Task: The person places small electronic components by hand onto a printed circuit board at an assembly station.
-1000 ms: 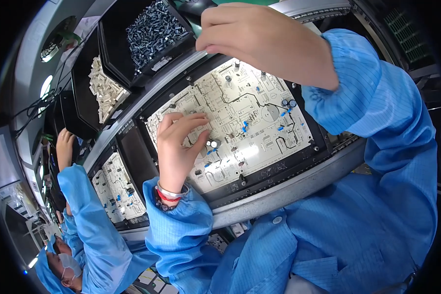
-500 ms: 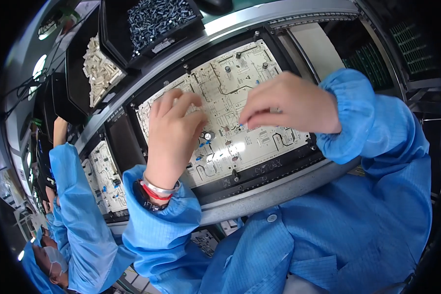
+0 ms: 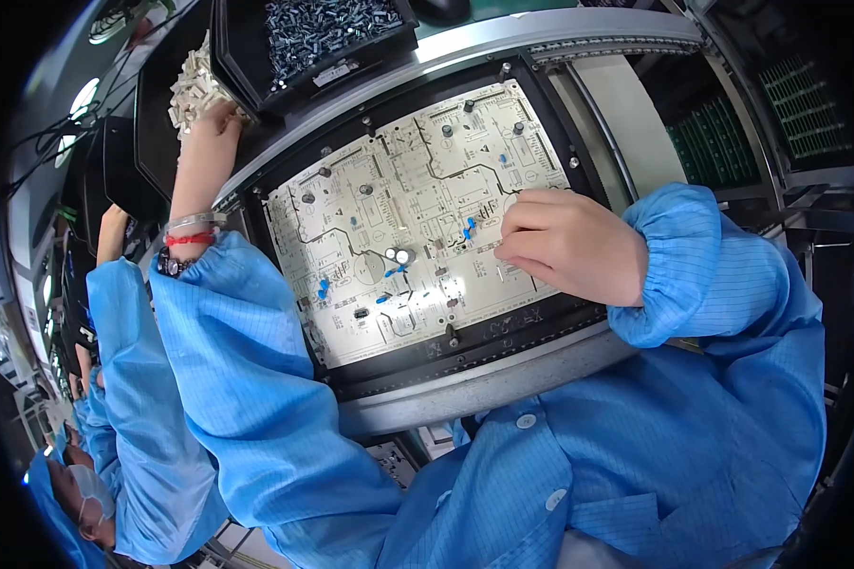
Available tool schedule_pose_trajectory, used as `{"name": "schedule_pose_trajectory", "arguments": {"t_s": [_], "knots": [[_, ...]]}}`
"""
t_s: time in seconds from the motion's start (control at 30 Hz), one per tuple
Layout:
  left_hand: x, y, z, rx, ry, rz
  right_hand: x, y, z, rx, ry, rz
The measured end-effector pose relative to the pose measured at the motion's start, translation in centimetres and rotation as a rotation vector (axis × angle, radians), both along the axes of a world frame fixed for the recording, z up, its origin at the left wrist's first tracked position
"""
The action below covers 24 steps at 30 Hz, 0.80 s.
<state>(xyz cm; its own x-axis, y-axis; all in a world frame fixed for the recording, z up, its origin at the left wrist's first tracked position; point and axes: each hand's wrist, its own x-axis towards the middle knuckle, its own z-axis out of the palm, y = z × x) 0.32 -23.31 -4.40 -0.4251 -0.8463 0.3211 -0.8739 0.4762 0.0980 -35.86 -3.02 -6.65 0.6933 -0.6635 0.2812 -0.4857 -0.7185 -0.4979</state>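
My left hand (image 3: pixel 211 142) reaches into a black bin of small off-white block-shaped parts (image 3: pixel 192 93), its fingers bent down against them. Whether a part is between those fingertips is hidden. Over the right part of a pale printed circuit board (image 3: pixel 351 322), my right hand (image 3: pixel 574 237) is closed, thumb and fingers drawn together just above the surface. What it holds, if anything, cannot be made out. Small blue components (image 3: pixel 468 229) stand on the board left of that hand, and a pair of round capacitors (image 3: pixel 404 256) sits near the middle.
A black frame (image 3: pixel 579 163) surrounds the board, with a metal rail (image 3: pixel 484 384) along the near side. Behind it, another black bin (image 3: pixel 403 40) holds many small dark cylindrical parts (image 3: pixel 327 38). At the left, a masked co-worker's blue sleeve (image 3: pixel 128 332) reaches forward.
My left hand has left the board and moved up and left into the bin of off-white parts. My right hand has shifted slightly right and down, showing more blue components.
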Motion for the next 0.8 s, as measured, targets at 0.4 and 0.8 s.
{"name": "schedule_pose_trajectory", "arguments": {"t_s": [0.4,0.8], "knots": [[-4.2,1.9,2.5,-0.033,-0.101,0.112,-0.6,1.0,-0.2,-0.043,0.034,-0.006],[-3.8,3.0,3.8,0.049,0.186,0.068,-3.9,-2.5,5.0,-0.114,-0.093,-0.107]]}}
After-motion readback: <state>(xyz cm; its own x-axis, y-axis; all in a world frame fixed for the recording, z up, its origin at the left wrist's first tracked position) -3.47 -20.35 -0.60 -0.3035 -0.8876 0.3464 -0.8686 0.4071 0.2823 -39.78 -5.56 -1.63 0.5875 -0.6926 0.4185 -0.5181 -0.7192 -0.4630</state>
